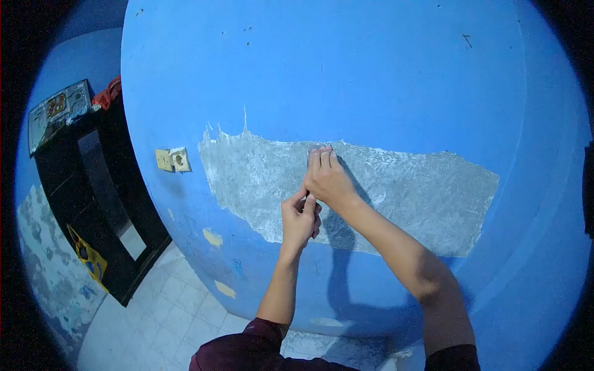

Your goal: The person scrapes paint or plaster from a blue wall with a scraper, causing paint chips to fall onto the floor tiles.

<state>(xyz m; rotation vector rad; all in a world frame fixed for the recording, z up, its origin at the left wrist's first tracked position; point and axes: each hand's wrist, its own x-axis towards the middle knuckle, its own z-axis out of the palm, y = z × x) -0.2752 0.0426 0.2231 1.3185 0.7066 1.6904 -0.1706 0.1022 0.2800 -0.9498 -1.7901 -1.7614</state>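
Observation:
A blue wall [383,74] in front of me has a long bare grey patch [421,191] with ragged edges where paint is gone. My right hand [329,179] is up against this patch, its fingers bent and pressed together near the upper paint edge. Just below it, my left hand [299,219] is closed, thumb up, close to the right wrist side. A small dark bit shows between the two hands, but the fingers hide what it belongs to. Both hands appear to grip the same thing.
A yellowed switch and socket [173,160] sit on the wall at left. Beyond stands a dark cabinet [93,185] with a yellow bag [91,258] hanging from it and a red bag [107,93] on top. White floor tiles [179,303] lie below.

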